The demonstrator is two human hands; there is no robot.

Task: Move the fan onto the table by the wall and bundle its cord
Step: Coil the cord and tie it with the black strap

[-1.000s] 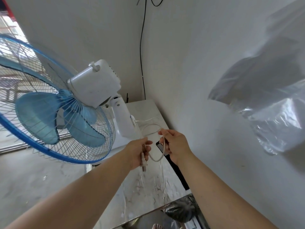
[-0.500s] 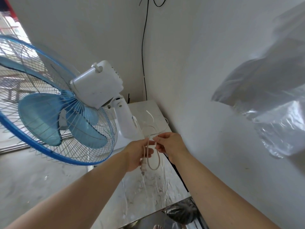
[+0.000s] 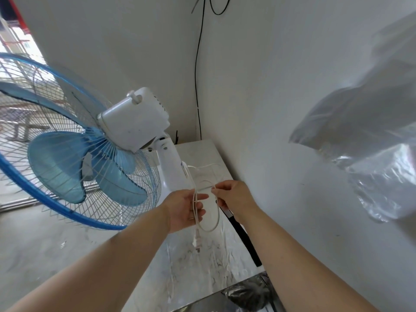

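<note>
Fan (image 3: 132, 122) is up on the table (image 3: 202, 152) in the corner, and you've got its cord (image 3: 216, 221) in both hands.

Your left hand (image 3: 182, 210) has its fingers curled round a couple of strands of the white cord, with the plug (image 3: 197, 242) dangling just below it. Your right hand (image 3: 234, 194) pinches the top of a loop that hangs between the two hands. The tabletop is pale and marble-looking, pushed right up against the white wall (image 3: 270, 109), with a black strip (image 3: 245, 239) along that edge. A thin black cable (image 3: 197, 86) runs down the corner behind the fan. There's a clear plastic bag (image 3: 371, 143) blurry on your right and grey concrete floor (image 3: 33, 244) to the left under the blue cage.
</note>
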